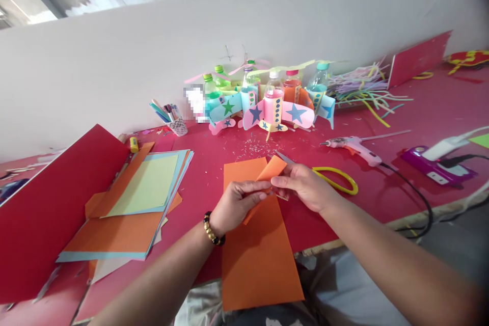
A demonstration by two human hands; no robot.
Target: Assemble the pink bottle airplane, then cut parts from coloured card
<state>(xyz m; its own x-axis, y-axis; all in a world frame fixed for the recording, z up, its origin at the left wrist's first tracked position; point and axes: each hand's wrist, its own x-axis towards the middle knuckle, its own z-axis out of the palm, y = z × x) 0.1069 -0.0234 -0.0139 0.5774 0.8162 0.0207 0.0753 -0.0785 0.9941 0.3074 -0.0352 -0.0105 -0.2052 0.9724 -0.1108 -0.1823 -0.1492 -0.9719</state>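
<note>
Left hand (pixel 233 204) and right hand (pixel 301 186) both pinching small orange paper piece (pixel 272 168) above orange sheet (pixel 255 244), worktop (pixel 214 173) centre. Folding appearing underway; crease needing firm pressing. Scissors (pixel 336 178) lying at 3 o'clock.

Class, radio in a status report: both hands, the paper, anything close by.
Left hand and right hand pinching orange strip. Orange sheet underneath. Scissors beside right hand.

Both hands, left hand (pixel 234 205) and right hand (pixel 301 186), pinch an orange paper strip (pixel 272 169).
</note>
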